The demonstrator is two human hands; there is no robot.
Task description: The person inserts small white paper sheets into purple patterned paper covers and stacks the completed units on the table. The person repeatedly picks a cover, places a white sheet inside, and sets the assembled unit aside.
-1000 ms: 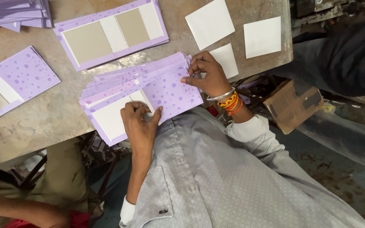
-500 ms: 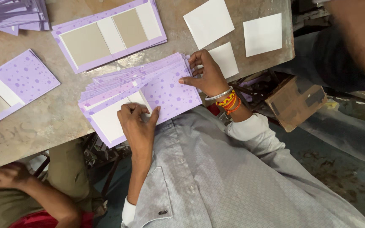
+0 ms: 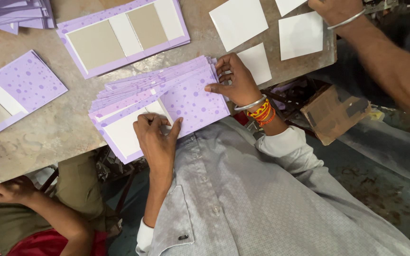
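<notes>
A fanned stack of purple dotted card covers [image 3: 186, 95] with white inner panels lies at the near edge of the worn table [image 3: 67, 123]. My left hand [image 3: 156, 137] rests on the top cover, with its fingers curled at the seam between the white panel and the purple flap. My right hand [image 3: 236, 80], which wears bangles and threads at the wrist, grips the right edge of the stack with its thumb on the top cover. A white square card [image 3: 257, 64] lies just beyond that hand.
An opened purple cover with tan boards [image 3: 119, 33] lies at the back and another [image 3: 15, 92] at the left. White cards [image 3: 238, 21] lie at the back right. Another person's hand [image 3: 335, 9] reaches in at top right, and a third person's hand [image 3: 10, 189] is at lower left.
Another person's forearm has come in at the top right, over the white cards. My hands stay on the stack, and the left fingers have curled in slightly.
</notes>
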